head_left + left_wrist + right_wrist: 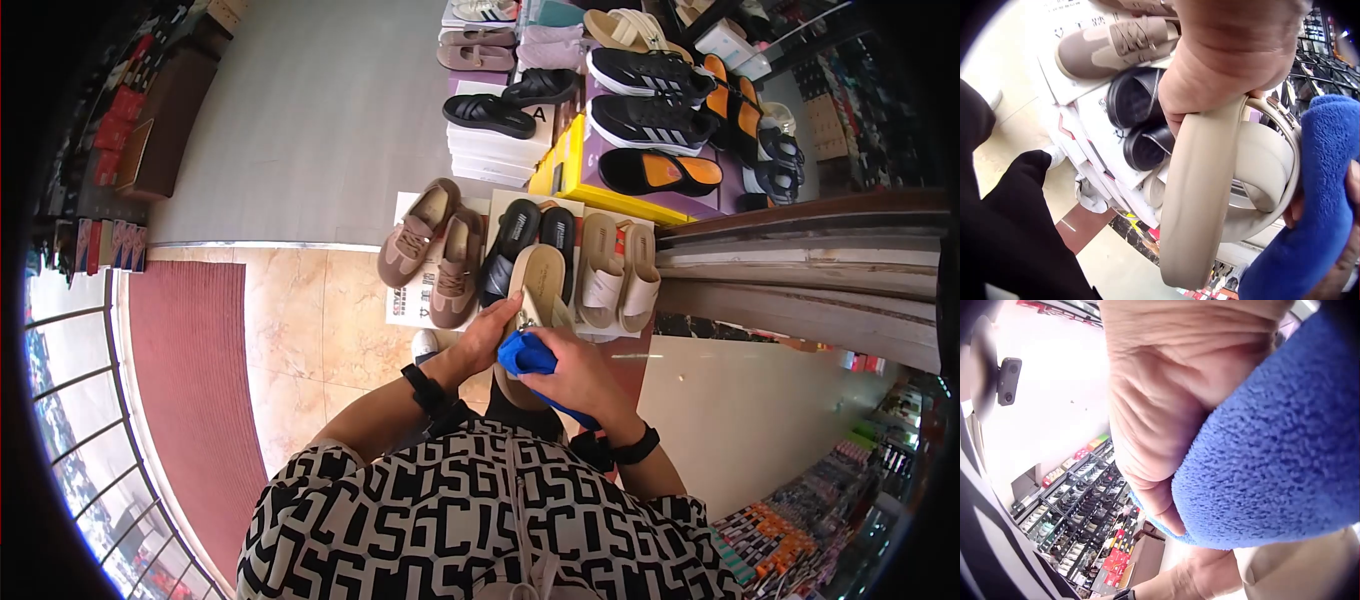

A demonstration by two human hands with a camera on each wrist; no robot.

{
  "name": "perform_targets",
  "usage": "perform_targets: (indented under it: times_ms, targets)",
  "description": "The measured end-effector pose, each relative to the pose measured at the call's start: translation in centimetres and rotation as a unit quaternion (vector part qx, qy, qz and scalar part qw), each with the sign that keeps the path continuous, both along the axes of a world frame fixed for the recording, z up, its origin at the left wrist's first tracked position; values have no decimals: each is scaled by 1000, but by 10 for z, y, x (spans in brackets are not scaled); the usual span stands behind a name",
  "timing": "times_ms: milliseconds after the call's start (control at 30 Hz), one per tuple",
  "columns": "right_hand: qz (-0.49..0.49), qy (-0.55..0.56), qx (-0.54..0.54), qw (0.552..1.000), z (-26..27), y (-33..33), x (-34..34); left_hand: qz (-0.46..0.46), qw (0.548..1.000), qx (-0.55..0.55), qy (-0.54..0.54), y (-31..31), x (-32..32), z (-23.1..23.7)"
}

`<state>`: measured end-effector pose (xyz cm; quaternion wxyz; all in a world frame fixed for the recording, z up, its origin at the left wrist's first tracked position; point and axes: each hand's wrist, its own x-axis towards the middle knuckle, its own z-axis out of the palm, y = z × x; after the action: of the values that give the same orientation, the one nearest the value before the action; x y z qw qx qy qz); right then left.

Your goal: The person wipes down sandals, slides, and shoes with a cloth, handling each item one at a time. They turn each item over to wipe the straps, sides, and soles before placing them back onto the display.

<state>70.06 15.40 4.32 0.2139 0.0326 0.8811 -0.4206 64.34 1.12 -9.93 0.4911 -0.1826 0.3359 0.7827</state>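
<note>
In the head view my left hand (pixel 488 332) grips a beige slide sandal (pixel 542 270) by its side, holding it above a row of shoes. A buckle-like metal piece shows on the strap of the sandal (pixel 1200 194) in the left wrist view. A blue towelling cloth (pixel 522 357) is bunched in my right hand (pixel 585 378), close against the sandal's strap. Seen from the right wrist, the fingers of that hand (pixel 1154 425) curl round the cloth (pixel 1272 450), which covers part of the sandal.
Under the held sandal stand brown lace-up shoes (pixel 457 265), black slides (pixel 515 235) and pale slides (pixel 600 275) on white boxes. Behind are black sneakers (pixel 650 122), black sandals (pixel 490 115) and a yellow box (pixel 570 160). A dark red mat (pixel 195 360) lies at left.
</note>
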Motion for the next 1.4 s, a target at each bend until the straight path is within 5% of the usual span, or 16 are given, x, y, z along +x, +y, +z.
perform_targets:
  times_ms: [233,533,867,1200,1400]
  targets:
    - [71,21,-90,993,3,-90,-29,34,999,4,11,-126,-27,33]
    - [196,17,-171,965,0,-120,-93,24,998,-32,44,-184,-64,39]
    - [102,9,-161,982,-15,-194,-157,-52,998,-18,-8,-243,-161,18]
    - [-21,38,-139,989,-25,-348,-278,-123,992,-34,-19,-373,-317,17]
    - [-77,74,-95,990,-22,-373,-314,-156,987,-13,-29,-383,-369,26]
